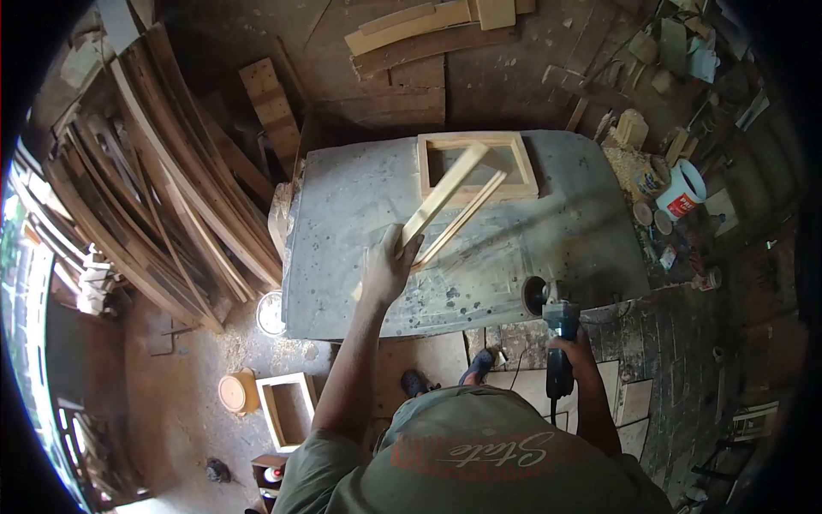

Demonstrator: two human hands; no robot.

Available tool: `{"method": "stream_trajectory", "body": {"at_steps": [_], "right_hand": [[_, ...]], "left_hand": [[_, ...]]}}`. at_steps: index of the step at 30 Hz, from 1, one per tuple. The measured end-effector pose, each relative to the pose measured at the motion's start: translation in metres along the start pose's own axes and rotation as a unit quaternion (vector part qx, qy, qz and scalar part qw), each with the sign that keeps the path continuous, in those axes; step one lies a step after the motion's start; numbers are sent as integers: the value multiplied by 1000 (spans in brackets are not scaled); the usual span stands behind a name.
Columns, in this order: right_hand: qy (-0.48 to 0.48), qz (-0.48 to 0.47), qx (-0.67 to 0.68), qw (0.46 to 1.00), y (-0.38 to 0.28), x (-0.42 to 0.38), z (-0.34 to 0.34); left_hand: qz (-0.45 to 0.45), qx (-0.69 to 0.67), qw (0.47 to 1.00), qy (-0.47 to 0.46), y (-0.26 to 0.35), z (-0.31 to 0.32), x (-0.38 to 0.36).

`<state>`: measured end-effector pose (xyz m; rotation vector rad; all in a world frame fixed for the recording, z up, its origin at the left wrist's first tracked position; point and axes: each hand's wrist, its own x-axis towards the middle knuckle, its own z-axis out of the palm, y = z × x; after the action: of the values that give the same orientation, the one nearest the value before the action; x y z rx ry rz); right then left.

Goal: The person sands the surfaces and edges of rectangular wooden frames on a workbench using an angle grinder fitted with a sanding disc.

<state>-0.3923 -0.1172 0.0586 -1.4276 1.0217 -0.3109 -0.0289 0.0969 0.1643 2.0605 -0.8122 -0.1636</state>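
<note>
My left hand is closed around a pale wooden strip, which slants up and to the right over the grey worktable. Under it, a second, grooved-looking strip runs nearly parallel. At the table's near right edge, my right hand grips the body of an angle grinder. The grinder's round disc faces left, over the table's edge, well apart from the strip. A rectangular wooden frame lies at the table's far side; the raised strip overlaps it in this view.
Long boards lean in a stack on the left. Another wooden frame and a tan bucket stand on the floor at lower left. A white bucket and wood scraps crowd the right side. The grinder's cord hangs below it.
</note>
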Motion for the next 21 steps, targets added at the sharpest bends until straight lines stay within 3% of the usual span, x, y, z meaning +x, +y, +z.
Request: {"method": "stream_trajectory", "body": {"at_steps": [3,7,11,17,20,21], "right_hand": [[12,15,52,998,3,-1,-14],[-9,20,94,995,6,9,-20],[-40,-6,6,999,-19,11,0],[-76,-132,-198,968,-21,63,66],[-86,-123,-336,930,-37,80,115],[-107,-104,-363,920,-50,79,132]], "left_hand": [[57,137,988,-36,21,5,21],[68,186,975,-98,11,37,29],[53,178,975,-118,0,51,32],[64,138,985,-80,-31,-1,2],[-63,91,990,-92,-40,-31,-19],[-51,24,996,-70,-47,-31,-25]]}}
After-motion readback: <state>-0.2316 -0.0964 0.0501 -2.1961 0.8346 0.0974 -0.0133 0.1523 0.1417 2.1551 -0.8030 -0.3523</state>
